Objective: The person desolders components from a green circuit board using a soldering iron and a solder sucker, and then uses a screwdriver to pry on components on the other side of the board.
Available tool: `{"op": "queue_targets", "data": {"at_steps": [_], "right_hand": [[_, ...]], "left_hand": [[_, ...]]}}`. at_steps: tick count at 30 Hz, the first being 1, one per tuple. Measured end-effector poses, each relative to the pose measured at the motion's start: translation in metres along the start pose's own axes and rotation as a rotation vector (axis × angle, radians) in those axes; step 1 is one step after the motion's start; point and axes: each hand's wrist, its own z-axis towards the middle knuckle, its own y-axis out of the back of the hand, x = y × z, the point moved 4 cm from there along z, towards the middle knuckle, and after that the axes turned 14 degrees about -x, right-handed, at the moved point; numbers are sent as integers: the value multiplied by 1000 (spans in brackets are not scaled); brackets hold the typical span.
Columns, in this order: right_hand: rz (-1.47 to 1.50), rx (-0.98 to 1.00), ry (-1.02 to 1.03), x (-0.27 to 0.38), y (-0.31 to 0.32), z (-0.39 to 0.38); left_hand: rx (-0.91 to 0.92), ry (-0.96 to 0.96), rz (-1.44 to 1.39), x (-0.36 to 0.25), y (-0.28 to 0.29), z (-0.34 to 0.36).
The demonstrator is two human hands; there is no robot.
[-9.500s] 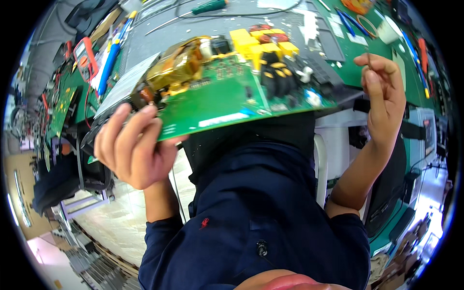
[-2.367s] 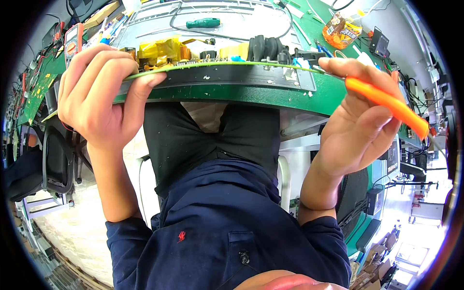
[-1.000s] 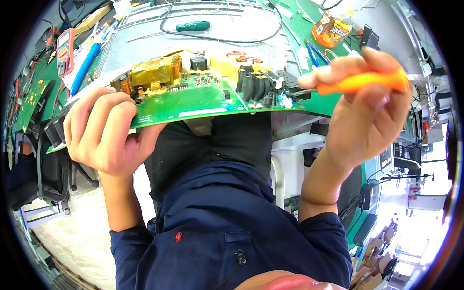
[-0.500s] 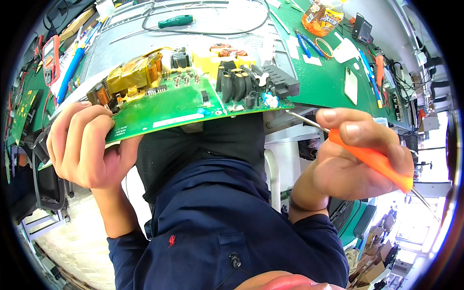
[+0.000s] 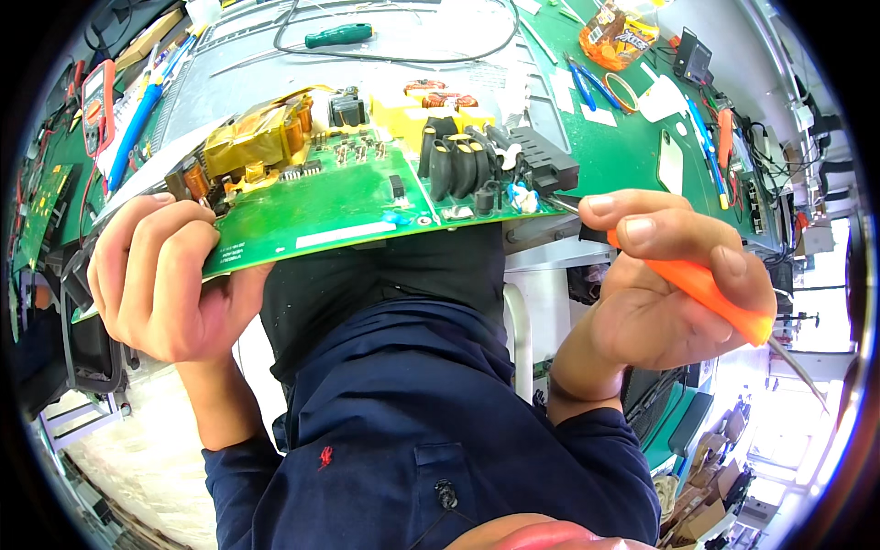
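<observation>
A green circuit board [image 5: 312, 215] is held up over my lap, tilted, its parts facing up. My left hand [image 5: 170, 275] is closed around the board's left end, thumb underneath and fingers on top. In my right hand [image 5: 683, 275] is an orange-handled screwdriver [image 5: 701, 291], with metal shafts out of both ends of the handle. Its inner tip reaches the board's right corner, beside a black connector block [image 5: 543, 158]; whether it touches cannot be seen. The board carries a yellow-taped transformer [image 5: 257, 137], black cylindrical parts [image 5: 451, 167] and copper coils [image 5: 440, 96].
A grey panel [image 5: 247, 92] lies on the green bench with a green-handled screwdriver [image 5: 339, 36] on it. On the right are pliers [image 5: 587, 84], a tape roll [image 5: 621, 92], a phone [image 5: 670, 163] and a snack bag [image 5: 616, 37]. A red multimeter [image 5: 95, 105] stands at left.
My right hand has moved slightly left and up, bringing the screwdriver's tip from the board's edge to over its right corner. The board has shifted a little to the right.
</observation>
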Motion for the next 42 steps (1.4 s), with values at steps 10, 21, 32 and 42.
{"op": "queue_targets", "data": {"at_steps": [10,21,32,42], "right_hand": [[-92,-23,-26,-7,-2,16],[-169,-45,108,4,-5,-10],[-123,-60,54,-5,-2,-3],[-209,-178,90,8,-4,-25]], "left_hand": [[-9,-8,-6,-1,-1,0],[4,14,13,-4,0,0],[-7,9,41,-5,3,-7],[6,14,11,-8,5,-7]]}}
